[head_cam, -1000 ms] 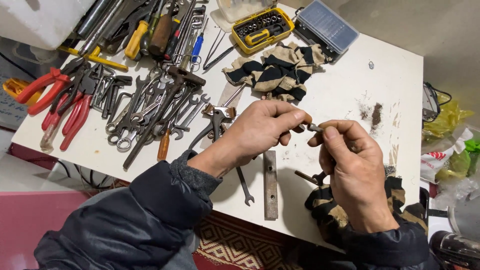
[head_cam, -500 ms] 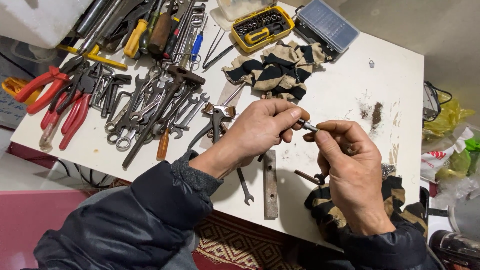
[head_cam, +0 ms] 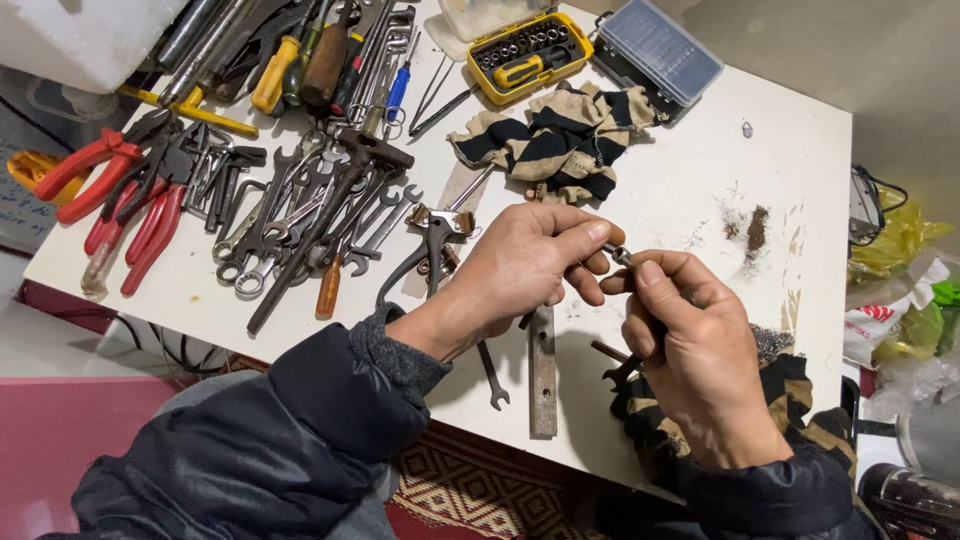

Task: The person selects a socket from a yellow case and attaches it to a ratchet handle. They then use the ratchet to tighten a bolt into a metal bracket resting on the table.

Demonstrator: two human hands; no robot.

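Two hands meet just right of the frame's centre over a white table [head_cam: 700, 170]. The left hand [head_cam: 525, 265] pinches one small metal piece [head_cam: 618, 254] between thumb and forefinger; the right hand [head_cam: 690, 350] closes its fingertips on the same piece from the other side, so both grips are shut on it. The piece is mostly covered by fingers and too small to identify.

Counted: one yellow socket case [head_cam: 530, 50] and one grey plastic box [head_cam: 660, 48] along the top edge; one striped cloth [head_cam: 560, 135] at upper centre and a second striped cloth [head_cam: 790, 400] under the right wrist, partly hidden; two red-handled pliers [head_cam: 120, 200] at the left; one flat metal bar [head_cam: 543, 370] lying below the hands; one dark pair of pincers [head_cam: 430, 245] beside the left hand. The pile of wrenches [head_cam: 300, 220] at upper left overlaps too much to count. The screwdrivers [head_cam: 300, 60] at the top are cut off by the frame edge.
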